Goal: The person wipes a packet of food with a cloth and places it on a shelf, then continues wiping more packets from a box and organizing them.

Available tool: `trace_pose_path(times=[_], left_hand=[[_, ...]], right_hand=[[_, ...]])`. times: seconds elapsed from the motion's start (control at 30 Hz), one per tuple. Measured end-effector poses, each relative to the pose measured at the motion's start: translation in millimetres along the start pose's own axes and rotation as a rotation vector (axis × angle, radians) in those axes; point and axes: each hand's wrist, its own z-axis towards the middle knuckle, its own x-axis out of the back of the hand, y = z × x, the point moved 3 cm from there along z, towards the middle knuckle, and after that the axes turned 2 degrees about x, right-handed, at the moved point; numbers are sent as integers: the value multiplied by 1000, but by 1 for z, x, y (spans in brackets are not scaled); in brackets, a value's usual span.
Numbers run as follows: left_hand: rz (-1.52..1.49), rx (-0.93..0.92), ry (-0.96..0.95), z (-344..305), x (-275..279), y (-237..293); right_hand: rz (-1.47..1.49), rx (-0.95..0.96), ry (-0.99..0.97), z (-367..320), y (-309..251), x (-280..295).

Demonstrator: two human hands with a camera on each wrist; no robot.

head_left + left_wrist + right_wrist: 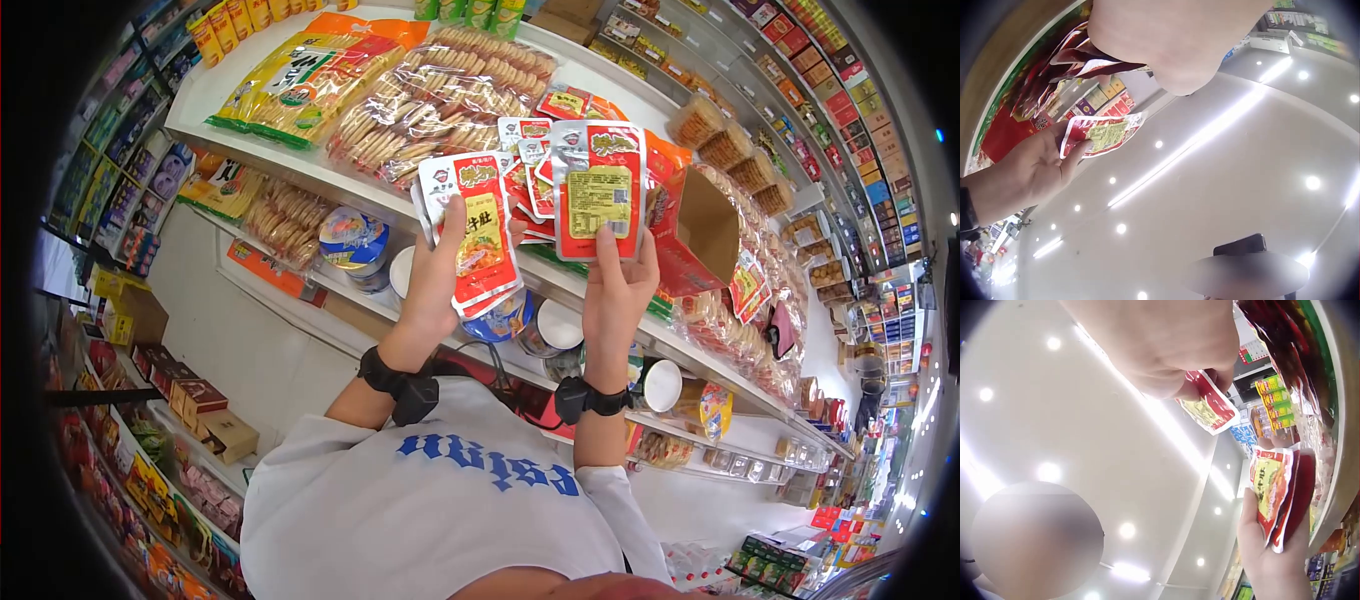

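Note:
The left hand (437,275) grips a small stack of red and white snack packets (478,235), its thumb across their front. To its right, the right hand (615,290) pinches one packet (598,190) by the bottom edge, its yellow printed panel facing the head camera. Behind and between the two hands, more such packets (528,165) lie on the shelf beside an open red carton (705,225). In the left wrist view, the right hand (1038,164) pinches its packet (1107,134); in the right wrist view, the left hand (1272,562) holds several packets (1272,487).
The white shelf edge (290,160) runs below large bags of round biscuits (440,95) and a yellow-orange noodle bag (310,80). Tubs and cups (355,240) stand on the lower shelf. Clear boxes of biscuits (735,155) sit at the back right.

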Motion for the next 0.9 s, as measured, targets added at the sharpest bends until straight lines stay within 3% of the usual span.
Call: trace_pose_path(times=[0.1, 0.2, 0.23, 0.3, 0.33, 0.5, 0.53, 0.6, 0.67, 0.7, 0.8, 0.9], left_hand=[[-31, -38, 40, -7, -9, 2], [-146, -107, 49, -3, 1, -12], [-118, -63, -110, -5, 0, -12], [-258, -76, -158, -5, 8, -4], [-332, -74, -191, -3, 8, -1], [-90, -173, -222, -2, 13, 4], [-105, -151, -171, -4, 12, 7], [143, -39, 3, -3, 19, 19], [-17, -16, 66, -3, 19, 19], [-97, -9, 99, -1, 20, 20], [-138, 23, 77, 1, 28, 15], [-131, 65, 41, 2, 30, 8]], right_hand=[[-656, 399, -140, -20, -8, -16], [-1019, 640, -667, -46, -12, -56], [-961, 613, -700, -52, -7, -61], [-866, 571, -749, -60, 0, -67], [-867, 555, -756, -58, 0, -67], [-958, 513, -760, -52, 2, -69], [-965, 525, -774, -52, 3, -71], [-905, 500, -832, -52, 1, -73], [-832, 485, -876, -39, -5, -67], [-820, 498, -775, -23, -1, -52], [-1228, 651, -366, 38, 11, -22], [-1390, 523, -385, 52, 16, -3]])
